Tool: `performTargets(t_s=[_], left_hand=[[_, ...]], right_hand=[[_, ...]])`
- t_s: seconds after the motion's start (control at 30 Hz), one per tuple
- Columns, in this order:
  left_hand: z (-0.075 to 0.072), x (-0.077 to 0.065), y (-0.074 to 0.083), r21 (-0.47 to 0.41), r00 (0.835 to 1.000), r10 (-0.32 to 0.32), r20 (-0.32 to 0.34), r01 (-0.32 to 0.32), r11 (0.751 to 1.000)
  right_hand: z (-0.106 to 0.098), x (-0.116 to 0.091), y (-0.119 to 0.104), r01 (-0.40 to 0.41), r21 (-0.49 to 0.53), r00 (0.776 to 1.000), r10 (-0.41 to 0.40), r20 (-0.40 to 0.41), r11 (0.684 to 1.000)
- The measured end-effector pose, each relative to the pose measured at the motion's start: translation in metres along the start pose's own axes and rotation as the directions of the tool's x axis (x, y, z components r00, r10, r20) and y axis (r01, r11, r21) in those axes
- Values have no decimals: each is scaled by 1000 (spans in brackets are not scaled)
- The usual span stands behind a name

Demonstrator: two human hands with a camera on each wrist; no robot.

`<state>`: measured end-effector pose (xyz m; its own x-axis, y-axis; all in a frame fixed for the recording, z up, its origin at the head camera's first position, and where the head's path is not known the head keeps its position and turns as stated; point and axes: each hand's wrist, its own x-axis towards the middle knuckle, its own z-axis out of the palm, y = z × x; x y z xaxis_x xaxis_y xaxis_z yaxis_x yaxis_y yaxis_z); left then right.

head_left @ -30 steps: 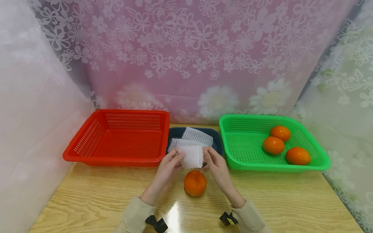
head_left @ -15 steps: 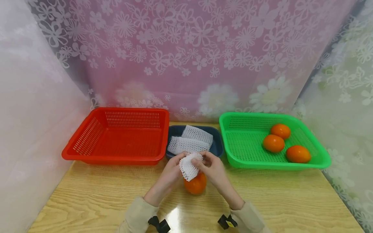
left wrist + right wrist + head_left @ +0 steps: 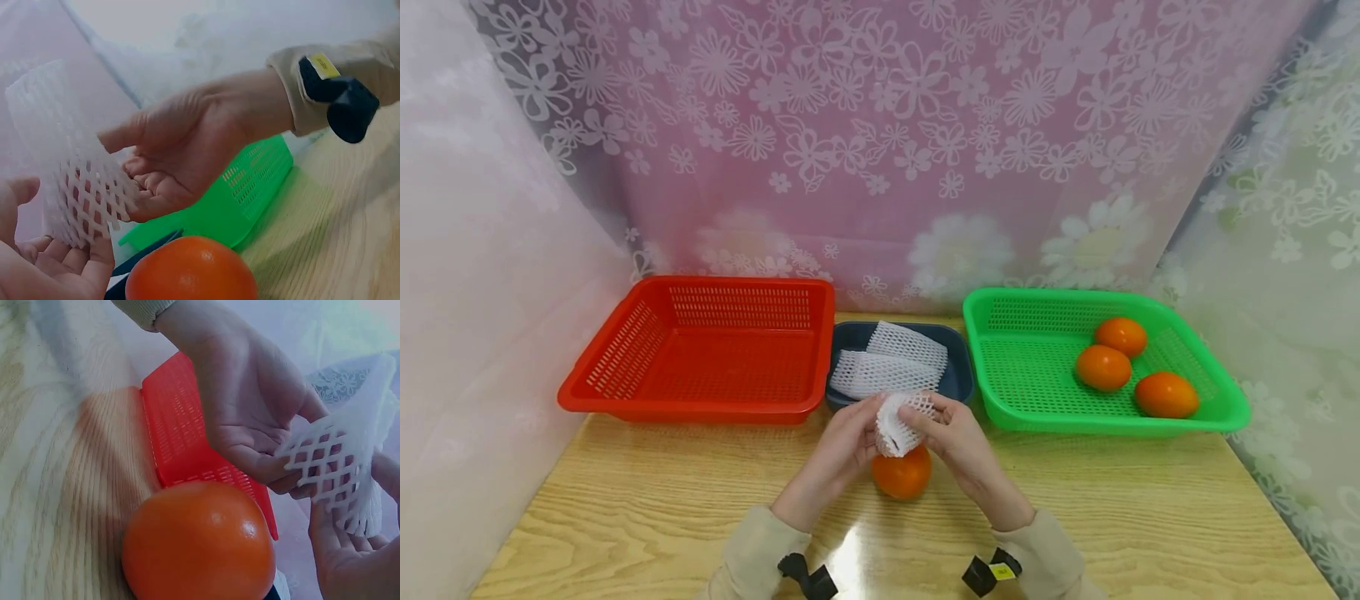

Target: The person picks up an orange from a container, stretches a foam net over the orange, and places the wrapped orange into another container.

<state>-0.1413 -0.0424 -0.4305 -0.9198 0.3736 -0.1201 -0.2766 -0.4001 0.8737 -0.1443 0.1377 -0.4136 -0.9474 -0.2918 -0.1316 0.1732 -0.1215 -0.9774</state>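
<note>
A white foam fruit net point(image 3: 902, 423) is held up between my two hands above the table, its mesh partly spread. My left hand point(image 3: 844, 440) grips its left side, the fingers around its lower edge in the left wrist view. On the other side, my right hand point(image 3: 958, 442) pinches the net with its thumb on top. Just below lies a smooth orange fruit point(image 3: 902, 477) on the table, partly covered by the net in the head view. Neither hand grips the fruit, which shows large in the right wrist view.
Behind the hands, a dark blue tray point(image 3: 958, 379) holds more white foam nets point(image 3: 887, 373). At the left is a red basket point(image 3: 700, 412); at the right, a green basket point(image 3: 1105, 423) with three orange fruits point(image 3: 1167, 395). A pink flowered curtain point(image 3: 880, 150) hangs behind.
Both hands have lowered the foam net from beside the tray toward the orange fruit. The net has turned and been gathered, its opening spreading and shifting. The fruit has stayed put.
</note>
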Motion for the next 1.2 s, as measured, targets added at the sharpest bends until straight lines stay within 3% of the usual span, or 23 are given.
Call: performTargets(t_s=[0.27,0.47,0.6,0.83,1.03,1.2], left_hand=[[0,1,2,-179,995,-87,51,95,979],[0,0,1,-226,992,-113,53,122,967],[-1,-1,-2,-243,990,-130,47,137,960],[-5,-5,-10,-212,988,-153,14,153,965],[-11,-7,-18,-133,988,-153,-16,150,980],[-14,-8,-27,-138,986,-149,-71,139,981]], right_hand=[[-6,1,2,-31,154,998,22,56,988],[-13,-3,7,-41,169,991,18,132,985],[-16,-8,10,-50,185,990,24,141,981],[-23,-16,16,-70,221,986,33,166,973],[-27,-19,24,-83,190,991,62,116,978],[-28,-19,35,-98,196,994,84,77,976]])
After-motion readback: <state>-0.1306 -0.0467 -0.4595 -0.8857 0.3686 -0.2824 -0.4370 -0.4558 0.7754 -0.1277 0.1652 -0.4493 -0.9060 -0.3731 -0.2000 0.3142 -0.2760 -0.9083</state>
